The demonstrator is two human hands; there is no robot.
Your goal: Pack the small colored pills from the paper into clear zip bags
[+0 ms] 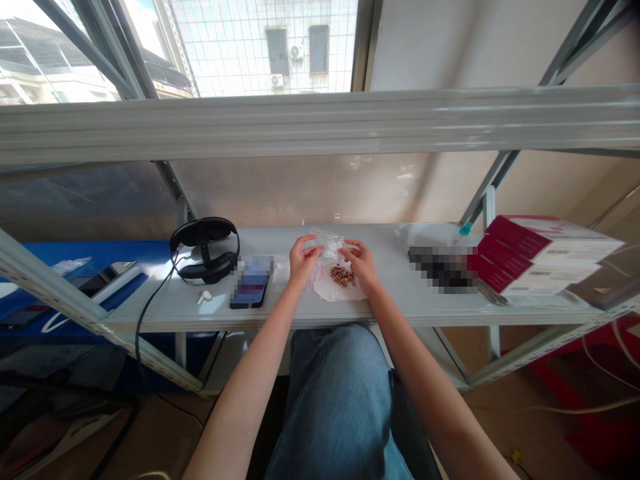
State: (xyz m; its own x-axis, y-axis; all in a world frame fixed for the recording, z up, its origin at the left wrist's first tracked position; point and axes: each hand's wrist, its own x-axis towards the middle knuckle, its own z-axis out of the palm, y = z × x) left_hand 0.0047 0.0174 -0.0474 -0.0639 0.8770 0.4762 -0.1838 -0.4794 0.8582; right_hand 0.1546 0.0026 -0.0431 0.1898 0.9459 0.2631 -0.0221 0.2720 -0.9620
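A small clear plastic bag [329,245] is stretched between my two hands above the shelf. My left hand [303,261] pinches its left side between thumb and fingers. My right hand [363,264] grips the other side in the same way. Just below the bag, a pile of small multicoloured pieces [343,275], red, yellow and green, lies on a white sheet of paper [333,292]. They are too small to name for certain. More clear plastic [281,272] lies flat on the shelf, left of my left hand. Whether anything is inside the held bag cannot be made out.
Left on the grey shelf [395,293] are a phone [250,283], a white earbud [205,297] and a black headset [205,250] with a cable. To the right are a blurred dark object [445,269] and stacked magenta-and-white boxes [540,257]. A metal beam [320,125] crosses above.
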